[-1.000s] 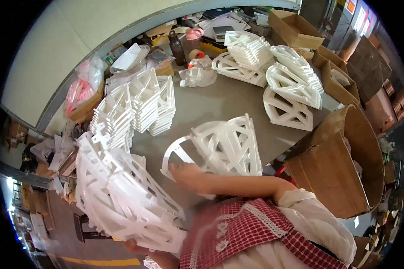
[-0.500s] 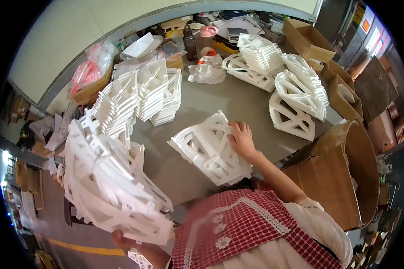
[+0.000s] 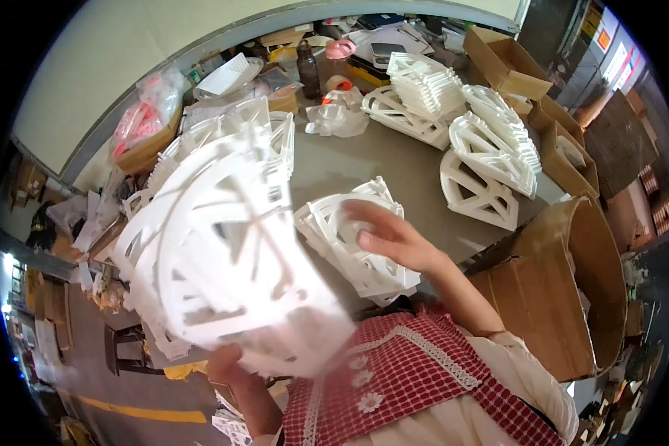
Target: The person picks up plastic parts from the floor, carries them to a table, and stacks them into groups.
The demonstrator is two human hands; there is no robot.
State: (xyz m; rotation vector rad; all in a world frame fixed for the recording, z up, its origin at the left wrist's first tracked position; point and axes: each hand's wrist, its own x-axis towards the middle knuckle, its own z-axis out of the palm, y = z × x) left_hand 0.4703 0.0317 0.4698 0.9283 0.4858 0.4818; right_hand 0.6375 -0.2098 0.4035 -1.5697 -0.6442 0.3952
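A: Where is the right hand (image 3: 390,239)?

B: Near the centre, fingers spread flat and relaxed, palm resting on top of a small pile of white cut-out foam frames (image 3: 357,245) that lies on the grey tabletop (image 3: 364,160). It presses on them rather than gripping.

A: And the left hand (image 3: 227,366)?

B: Down at about 7 o'clock from the right one, clenched on the lower edge of a big stack of white foam lattice panels (image 3: 223,253) (blurred, and close to the camera). The stack rises from that hand toward 11 o'clock and hides the tabletop's left side.

A: What lies further out?

B: At 2 o'clock from the right hand, more white foam frames stand and lean in heaps (image 3: 483,149), well apart from the pile under the palm. At 12 o'clock, along the far edge, there is a dark bottle with a pink cap (image 3: 310,68) and crumpled clear plastic (image 3: 338,117). At 3 to 4 o'clock, an open curved brown cardboard box (image 3: 565,297) sits beside the tabletop. At 10 o'clock, a basket of pink bagged items (image 3: 145,126).
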